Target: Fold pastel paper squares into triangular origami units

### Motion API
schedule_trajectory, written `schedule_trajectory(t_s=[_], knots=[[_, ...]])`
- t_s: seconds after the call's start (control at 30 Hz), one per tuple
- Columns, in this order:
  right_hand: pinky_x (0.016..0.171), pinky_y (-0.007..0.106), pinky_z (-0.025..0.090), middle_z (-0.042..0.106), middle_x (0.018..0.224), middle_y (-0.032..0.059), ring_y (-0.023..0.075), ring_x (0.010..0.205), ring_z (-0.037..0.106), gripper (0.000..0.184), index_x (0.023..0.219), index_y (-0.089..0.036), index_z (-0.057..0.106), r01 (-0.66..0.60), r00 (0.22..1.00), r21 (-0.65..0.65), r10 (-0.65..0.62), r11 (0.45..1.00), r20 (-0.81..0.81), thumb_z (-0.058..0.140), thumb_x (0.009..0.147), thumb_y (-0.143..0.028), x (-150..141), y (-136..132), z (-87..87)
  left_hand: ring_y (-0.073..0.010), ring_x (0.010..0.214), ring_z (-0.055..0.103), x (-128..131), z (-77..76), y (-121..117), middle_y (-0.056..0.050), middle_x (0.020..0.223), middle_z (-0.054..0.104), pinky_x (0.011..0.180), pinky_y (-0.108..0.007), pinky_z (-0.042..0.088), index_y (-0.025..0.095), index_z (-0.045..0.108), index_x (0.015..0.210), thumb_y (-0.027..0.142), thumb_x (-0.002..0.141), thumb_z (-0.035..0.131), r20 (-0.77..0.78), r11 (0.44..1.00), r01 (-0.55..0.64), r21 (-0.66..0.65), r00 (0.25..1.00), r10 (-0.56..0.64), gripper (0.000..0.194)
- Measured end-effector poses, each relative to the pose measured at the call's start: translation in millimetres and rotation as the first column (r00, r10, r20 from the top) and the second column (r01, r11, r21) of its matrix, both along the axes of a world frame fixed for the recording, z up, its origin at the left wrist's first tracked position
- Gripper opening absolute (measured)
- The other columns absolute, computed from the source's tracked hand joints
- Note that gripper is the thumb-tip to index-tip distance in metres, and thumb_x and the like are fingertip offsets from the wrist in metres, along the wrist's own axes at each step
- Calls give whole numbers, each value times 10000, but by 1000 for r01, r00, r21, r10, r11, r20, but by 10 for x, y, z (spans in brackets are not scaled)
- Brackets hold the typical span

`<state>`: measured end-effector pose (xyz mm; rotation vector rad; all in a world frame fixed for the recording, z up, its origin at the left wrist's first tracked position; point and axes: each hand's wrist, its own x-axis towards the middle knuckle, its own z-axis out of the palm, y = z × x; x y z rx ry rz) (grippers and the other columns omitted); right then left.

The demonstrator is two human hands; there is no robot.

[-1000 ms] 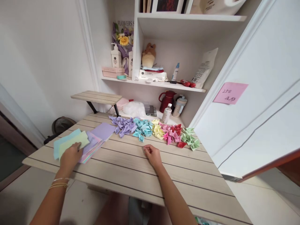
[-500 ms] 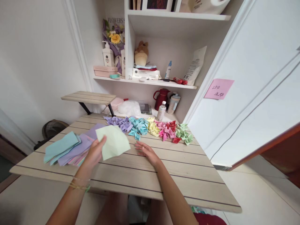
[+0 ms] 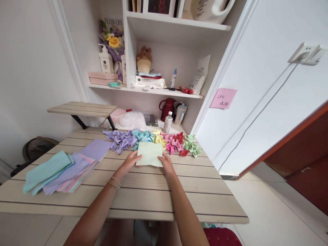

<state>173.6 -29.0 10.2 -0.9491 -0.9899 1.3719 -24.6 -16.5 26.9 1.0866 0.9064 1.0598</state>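
Observation:
A pale green sheet of paper [image 3: 149, 153] is held by its two sides above the middle of the table. My left hand [image 3: 132, 160] pinches its left edge, and my right hand [image 3: 167, 162] grips the right edge, thumbs on top. Just beyond the sheet lies a row of folded paper pieces: purple ones [image 3: 121, 139], blue ones [image 3: 145, 136], yellow ones [image 3: 159, 138], pink and red ones [image 3: 175, 141] and green ones [image 3: 192, 146]. To the left are fanned stacks of coloured paper, with blue sheets [image 3: 48, 171] and purple sheets [image 3: 96, 149] uppermost.
The slatted wooden table [image 3: 205, 184] has a small raised shelf [image 3: 82, 110] at its back left. Behind the folded pieces stand a clear bottle [image 3: 167, 123], a red jug [image 3: 167, 108] and a tumbler [image 3: 180, 114]. A pink note [image 3: 223, 98] is stuck on the right wall.
My left hand has brought the green sheet rightward to the table's middle. My right hand, formerly free, has taken its right edge. The camera view has shifted to the right.

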Motion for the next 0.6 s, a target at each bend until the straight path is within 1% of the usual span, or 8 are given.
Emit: schedule_trajectory(t_s=[0.1,0.17,0.2,0.33,0.4,0.47,0.53,0.6], knots=[[400,219,464,645,658,22,136,483,574,263,911,-181,593,-66,994,-52,61,996,-85,575,669,-282,-32,-5,-28,-113,499,578,-68,-133,39,-17,665,655,442,-193,451,157,601,906,290,643,685,99,995,-93,-40,990,97,306],[432,223,482,591,563,-2,112,438,531,188,821,-177,599,-110,988,-69,101,992,-116,542,660,-257,-61,-5,-41,-125,537,594,-116,-172,53,-28,671,647,468,-205,470,146,594,799,335,665,648,171,994,-107,-34,979,111,237],[447,228,489,564,532,-12,105,425,511,163,778,-174,600,-117,987,-65,109,991,-120,529,655,-254,-76,-5,-42,-140,571,610,-135,-177,57,-40,699,652,494,-224,488,147,586,785,368,680,624,207,994,-103,-32,972,108,248],[482,249,491,537,518,-16,113,453,516,182,712,-163,605,-87,995,6,88,996,-57,523,672,-321,-136,-15,-22,-212,712,656,-162,-152,57,-73,859,667,630,-367,536,185,537,974,514,726,530,288,992,-102,-72,950,118,413],[469,243,472,540,525,-19,119,463,522,215,697,-166,594,-47,999,47,46,998,30,554,683,-376,-159,-28,-14,-219,727,660,-147,-160,58,-78,890,661,652,-392,538,192,510,1026,520,713,560,245,988,-129,-79,959,145,456],[433,220,428,518,494,-40,108,430,491,235,722,-176,582,-2,991,89,-9,996,132,597,683,-407,-173,-41,-21,-208,727,658,-124,-195,62,-74,907,657,648,-367,542,190,501,1042,432,656,671,148,980,-197,-41,969,200,486],[405,201,378,491,458,-68,98,397,449,286,850,-191,582,50,973,125,-77,991,216,640,672,-408,-178,-45,-43,-196,710,656,-103,-239,69,-73,918,657,619,-325,541,191,485,1080,326,587,751,47,967,-255,20,966,254,576],[427,201,380,547,512,-62,106,434,475,453,1035,-208,548,98,960,142,-131,985,248,684,646,-395,-178,-38,-74,-190,680,654,-90,-269,72,-76,904,666,585,-292,532,187,460,1135,284,554,777,-12,961,-268,67,963,269,669]])
